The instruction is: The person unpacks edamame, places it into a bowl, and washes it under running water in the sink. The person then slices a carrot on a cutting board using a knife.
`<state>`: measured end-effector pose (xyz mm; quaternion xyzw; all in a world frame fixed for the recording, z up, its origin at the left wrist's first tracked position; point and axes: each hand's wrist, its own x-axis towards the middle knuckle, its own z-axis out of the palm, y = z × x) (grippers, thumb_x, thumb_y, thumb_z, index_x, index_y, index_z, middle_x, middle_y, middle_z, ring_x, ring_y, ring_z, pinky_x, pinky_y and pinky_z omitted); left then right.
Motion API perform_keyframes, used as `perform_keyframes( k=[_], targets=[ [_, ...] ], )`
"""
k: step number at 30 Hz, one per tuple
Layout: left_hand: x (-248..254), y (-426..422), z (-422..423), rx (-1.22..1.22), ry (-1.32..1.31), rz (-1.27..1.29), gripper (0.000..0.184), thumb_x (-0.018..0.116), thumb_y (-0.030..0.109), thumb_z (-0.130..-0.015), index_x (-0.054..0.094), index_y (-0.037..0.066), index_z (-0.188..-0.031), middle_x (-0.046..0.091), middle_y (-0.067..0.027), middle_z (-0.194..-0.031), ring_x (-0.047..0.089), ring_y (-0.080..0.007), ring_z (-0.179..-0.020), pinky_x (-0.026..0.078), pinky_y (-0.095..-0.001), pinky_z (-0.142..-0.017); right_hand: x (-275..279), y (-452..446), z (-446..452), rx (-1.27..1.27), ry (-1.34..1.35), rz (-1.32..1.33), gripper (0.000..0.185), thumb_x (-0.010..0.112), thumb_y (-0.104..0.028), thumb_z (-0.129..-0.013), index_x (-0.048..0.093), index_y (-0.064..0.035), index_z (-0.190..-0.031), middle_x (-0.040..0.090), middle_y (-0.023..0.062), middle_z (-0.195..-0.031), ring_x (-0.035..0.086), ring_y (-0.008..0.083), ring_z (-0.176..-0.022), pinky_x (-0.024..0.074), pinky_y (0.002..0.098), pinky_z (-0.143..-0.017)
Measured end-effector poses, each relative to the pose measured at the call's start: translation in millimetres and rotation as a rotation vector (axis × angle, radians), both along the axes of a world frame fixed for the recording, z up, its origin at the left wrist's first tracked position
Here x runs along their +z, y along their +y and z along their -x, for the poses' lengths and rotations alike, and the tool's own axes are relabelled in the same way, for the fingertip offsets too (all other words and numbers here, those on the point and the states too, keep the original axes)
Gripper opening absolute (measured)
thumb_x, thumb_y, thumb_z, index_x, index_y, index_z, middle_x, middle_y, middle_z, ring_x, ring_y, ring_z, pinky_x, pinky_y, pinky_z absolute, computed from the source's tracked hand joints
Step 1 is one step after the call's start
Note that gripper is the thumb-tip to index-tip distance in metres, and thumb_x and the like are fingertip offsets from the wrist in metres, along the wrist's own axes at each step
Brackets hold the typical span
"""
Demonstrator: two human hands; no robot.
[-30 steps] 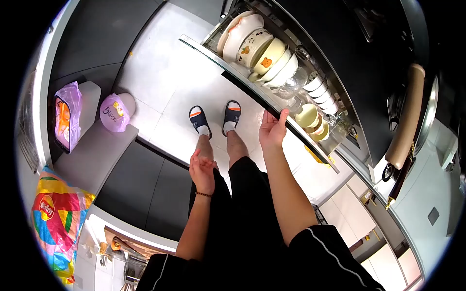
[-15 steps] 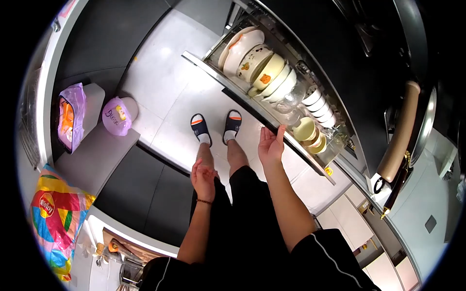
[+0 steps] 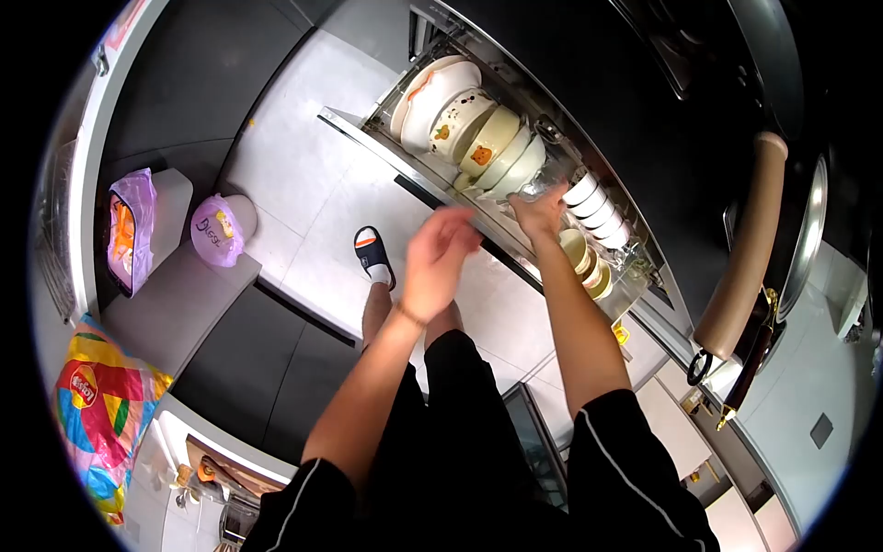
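Observation:
An open drawer (image 3: 361,138) beneath the black counter holds dishes standing in a row. My right hand (image 3: 538,213) is inside it, thumb and fingers spread around the edge of a clear glass bowl (image 3: 550,175). Just left of the glass stand pale bowls (image 3: 522,168), one with an orange bear print. White cups (image 3: 598,212) are stacked to the right of the hand, and yellowish cups (image 3: 575,248) lie below them. My left hand (image 3: 440,262), smeared by motion, hangs in front of the drawer; its fingers cannot be made out clearly.
Above the drawer, a pan with a tan handle (image 3: 743,248) rests on the black counter (image 3: 589,83). Two bins with purple liners, one a round bin (image 3: 221,230), stand at the left. A colourful bag (image 3: 106,405) is at lower left. My slippered foot (image 3: 374,258) is on the floor.
My right hand has moved up into the drawer, to the glass bowl. My left hand has risen and shifted right toward the drawer front. The view has shifted slightly.

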<state>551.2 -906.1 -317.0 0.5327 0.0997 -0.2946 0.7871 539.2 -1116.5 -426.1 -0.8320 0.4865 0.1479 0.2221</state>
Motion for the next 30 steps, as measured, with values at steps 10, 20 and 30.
perform_keyframes(
  k=[10,20,30],
  targets=[
    [-30.5,-68.4,-12.4,-0.175,-0.304,-0.343,0.02,0.06,-0.001,-0.092,0.066,0.0,-0.111,0.069,-0.0093,-0.091,0.066,-0.0179,-0.084,0.053,-0.0293,-0.077,11.5,-24.0,-21.6,-0.292,0.171,-0.029,0.075,0.07,-0.022,-0.082,0.025,-0.0103,-0.141,0.046,0.0298,-0.139,0.06,0.0474,-0.12,0.0492,0.0512,-0.103],
    [-31.8,-57.0,4.5,-0.583,-0.883,-0.533,0.02,0.065,0.004,-0.086,0.068,0.007,-0.105,0.069,-0.0125,-0.102,0.061,-0.0365,-0.101,0.049,-0.043,-0.092,61.2,-20.6,8.2,-0.263,0.104,0.106,0.074,0.067,-0.003,-0.082,0.024,-0.0087,-0.142,0.042,0.0307,-0.134,0.061,0.0508,-0.113,0.053,0.0513,-0.097],
    [20.7,-19.6,44.3,-0.121,0.561,0.381,0.082,0.062,-0.003,-0.09,0.024,0.019,-0.158,0.041,-0.0119,-0.152,0.056,-0.0325,-0.127,0.058,-0.047,-0.093,190.2,-10.0,145.2,-0.781,-0.48,-1.079,0.058,0.051,0.001,-0.092,0.035,-0.0167,-0.145,0.051,0.0167,-0.13,0.063,0.0441,-0.117,0.0617,0.0673,-0.075]
  ],
)
